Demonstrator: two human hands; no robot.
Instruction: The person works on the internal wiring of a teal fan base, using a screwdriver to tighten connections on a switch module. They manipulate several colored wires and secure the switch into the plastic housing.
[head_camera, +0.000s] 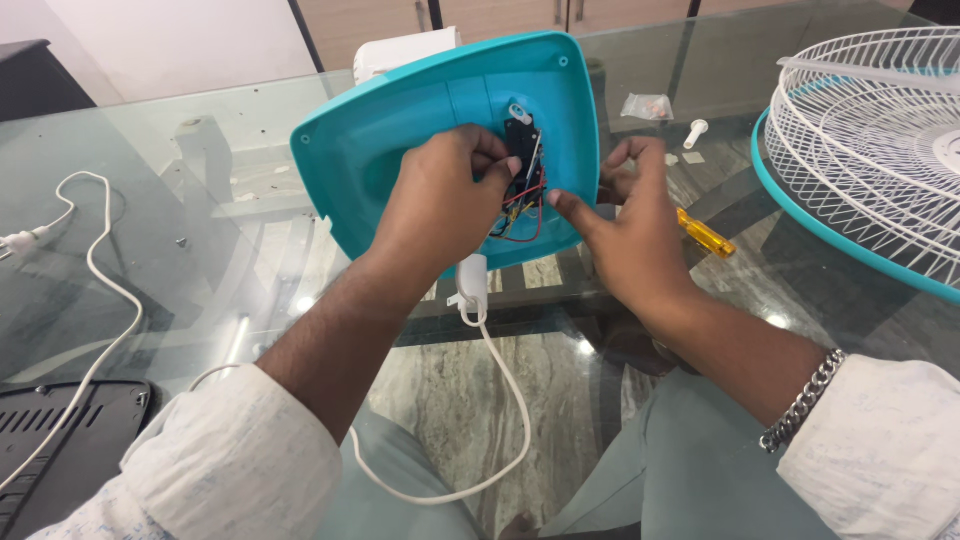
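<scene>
A turquoise plastic fan base (400, 140) is tilted up on edge over the glass table, its hollow underside facing me. Inside it sits a black switch block with red, black and white wires (524, 190). My left hand (445, 195) reaches into the shell, fingers pinched on the wires beside the block. My right hand (625, 215) grips the base's right edge, thumb pressed inside near the wires. A white power cord (500, 400) leaves the base's lower rim and loops down toward my lap.
A white wire fan grille with a turquoise rim (880, 150) lies at the right. A yellow-handled screwdriver (705, 235), a small clear bag (647, 105) and a white plastic peg (695, 132) lie behind my right hand. A black grille (60, 440) sits at bottom left, another white cord (100, 270) left.
</scene>
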